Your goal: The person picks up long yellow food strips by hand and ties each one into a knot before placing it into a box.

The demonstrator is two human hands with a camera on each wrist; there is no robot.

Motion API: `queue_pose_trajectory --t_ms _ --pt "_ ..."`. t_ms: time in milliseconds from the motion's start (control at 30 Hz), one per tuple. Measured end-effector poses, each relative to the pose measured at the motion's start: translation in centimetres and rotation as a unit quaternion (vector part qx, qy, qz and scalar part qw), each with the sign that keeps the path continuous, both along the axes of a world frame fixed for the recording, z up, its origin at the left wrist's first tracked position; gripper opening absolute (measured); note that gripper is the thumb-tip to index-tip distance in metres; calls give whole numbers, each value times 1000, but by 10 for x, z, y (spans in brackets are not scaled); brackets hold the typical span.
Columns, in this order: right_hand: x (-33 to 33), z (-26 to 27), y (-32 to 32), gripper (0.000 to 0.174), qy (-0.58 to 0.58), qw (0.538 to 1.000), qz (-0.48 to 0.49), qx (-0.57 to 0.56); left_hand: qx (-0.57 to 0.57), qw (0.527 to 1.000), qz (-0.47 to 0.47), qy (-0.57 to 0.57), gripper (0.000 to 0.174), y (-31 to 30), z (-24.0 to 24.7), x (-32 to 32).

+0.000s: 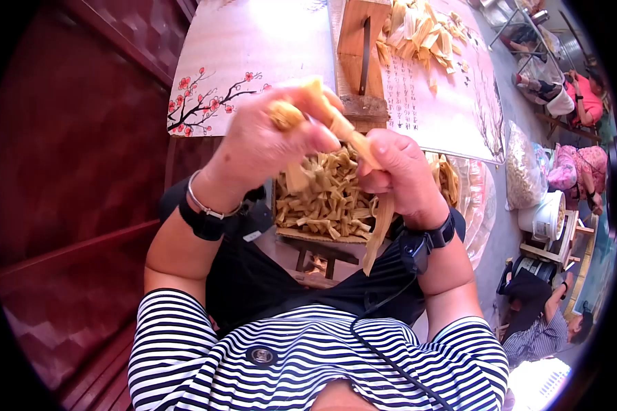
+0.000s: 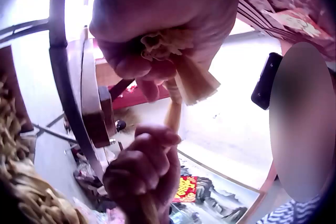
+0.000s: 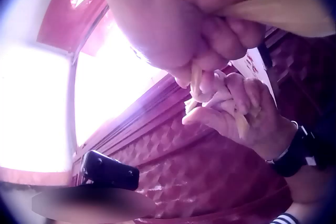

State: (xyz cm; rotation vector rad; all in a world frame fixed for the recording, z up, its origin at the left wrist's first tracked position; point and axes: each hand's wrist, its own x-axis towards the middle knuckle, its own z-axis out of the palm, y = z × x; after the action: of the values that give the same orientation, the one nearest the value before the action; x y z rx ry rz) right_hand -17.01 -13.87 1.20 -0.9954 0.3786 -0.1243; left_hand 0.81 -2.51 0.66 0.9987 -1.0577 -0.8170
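In the head view, the left hand (image 1: pixel 257 140) curls round a folded bundle of pale yellow strips (image 1: pixel 285 115). The right hand (image 1: pixel 403 171) pinches a flat strip (image 1: pixel 353 139) that stretches to the bundle, its loose tail hanging below the fist. Seen in the left wrist view, the bundle (image 2: pixel 167 45) has a crumpled end and a flared end, within the left hand (image 2: pixel 168 3); the right hand (image 2: pixel 144 166) is closed on the strip below. Across the right wrist view, the left hand (image 3: pixel 247 106) holds the bundle close to the right hand (image 3: pixel 184 19).
A box of short folded pieces (image 1: pixel 322 198) lies below the hands. Behind stands a white table (image 1: pixel 253 48) with a wooden block device (image 1: pixel 363 51) and a heap of strips (image 1: pixel 425 34). Dark red panels (image 1: pixel 68 137) rise at left; several people sit at right.
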Motion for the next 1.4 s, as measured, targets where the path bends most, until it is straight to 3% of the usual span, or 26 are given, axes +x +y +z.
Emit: queue_pose_trajectory --t_ms 67,133,200,267,367,500,567,633,667,767,800,933,1033,1067,1133,1200,1233,1300,1333,1400 --pt "2 0 3 27 51 999 -6 -12 75 994 -73 1 14 1 3 -2" --pt "1 6 5 20 79 996 -41 -1 99 994 -39 34 10 3 4 -5" --pt "-3 13 -1 17 88 988 -97 -80 126 990 -12 65 4 1 5 -6" --pt "-5 10 -10 15 72 967 -155 -187 113 993 39 14 5 -5 5 -5" --pt "4 8 -13 18 50 872 -276 -402 92 987 116 -61 8 -23 4 -8" --pt "23 -9 -44 15 52 768 -312 -557 106 963 180 -169 14 -48 -2 2" --pt "27 -15 -54 17 128 752 -309 -568 118 935 218 -255 15 -58 -15 0" --pt "22 -22 -64 20 175 726 -325 -580 165 925 239 -244 17 -58 -17 2" --pt "20 -23 -64 19 126 769 -346 -523 165 925 236 -246 16 -55 -17 2" --pt "14 -25 -48 18 74 799 -304 -514 161 910 222 -310 17 -49 -17 -1" --pt "16 -14 -34 16 104 850 -294 -425 157 901 216 -342 17 -46 -16 -3" --pt "6 -11 -23 16 107 873 -227 -419 118 924 183 -314 21 -36 -12 -1" --pt "14 -19 -13 15 30 817 -336 -468 104 929 228 -271 26 -30 -18 -4" --pt "11 -18 -13 13 44 785 -328 -524 114 934 233 -244 25 -27 -16 -3" --pt "6 -12 -7 9 -10 777 -305 -550 106 936 235 -241 17 -19 -13 3" --pt "5 -1 0 9 -85 751 -250 -606 -38 939 247 -237 15 -18 -2 -10" --pt "2 9 8 15 -74 746 -202 -630 -32 953 214 -213 13 -14 2 -18" --pt "5 7 11 19 -177 706 -149 -669 -14 975 149 -162 13 -6 10 -34" --pt "10 1 13 21 -221 697 -177 -659 60 990 84 -98 12 3 11 -35" --pt "7 13 12 20 -241 698 -136 -660 192 980 -26 52 19 5 11 -40"
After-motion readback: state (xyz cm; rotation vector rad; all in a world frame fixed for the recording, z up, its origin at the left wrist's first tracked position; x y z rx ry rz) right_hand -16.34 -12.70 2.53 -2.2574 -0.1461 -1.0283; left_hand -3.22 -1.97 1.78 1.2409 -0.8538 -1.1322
